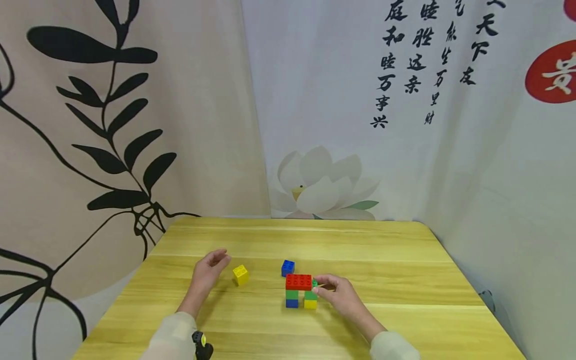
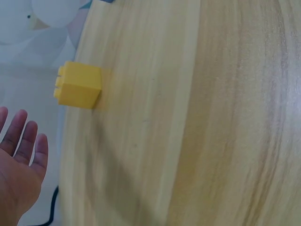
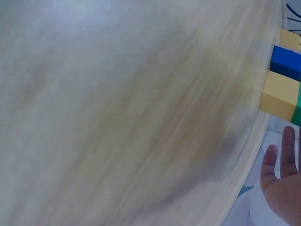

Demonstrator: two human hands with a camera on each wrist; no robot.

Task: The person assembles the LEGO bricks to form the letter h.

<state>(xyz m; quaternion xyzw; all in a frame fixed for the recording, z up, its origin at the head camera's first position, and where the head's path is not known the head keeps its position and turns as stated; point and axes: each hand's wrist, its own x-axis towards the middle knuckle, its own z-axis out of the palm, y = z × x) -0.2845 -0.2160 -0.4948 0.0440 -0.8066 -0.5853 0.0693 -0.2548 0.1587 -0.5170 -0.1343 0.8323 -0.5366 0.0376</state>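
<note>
A small arch of toy building bricks stands on the table. Its red brick (image 1: 298, 282) spans two columns, the left a green brick (image 1: 292, 295) over a blue brick (image 1: 292, 303), the right a green brick over a yellow brick (image 1: 310, 304). At the red brick's right end, my right hand (image 1: 338, 296) pinches a green brick (image 1: 314, 283) between thumb and fingers, partly hidden by them. My left hand (image 1: 209, 270) hovers left of a loose yellow brick (image 1: 240, 275), fingers relaxed and holding nothing. That brick (image 2: 80, 87) lies tilted in the left wrist view.
Behind the arch sits a loose blue brick (image 1: 288, 268). The wooden table (image 1: 382, 250) reaches back to a printed curtain (image 1: 216, 125). A black and yellow item (image 1: 202, 345) shows at the left cuff.
</note>
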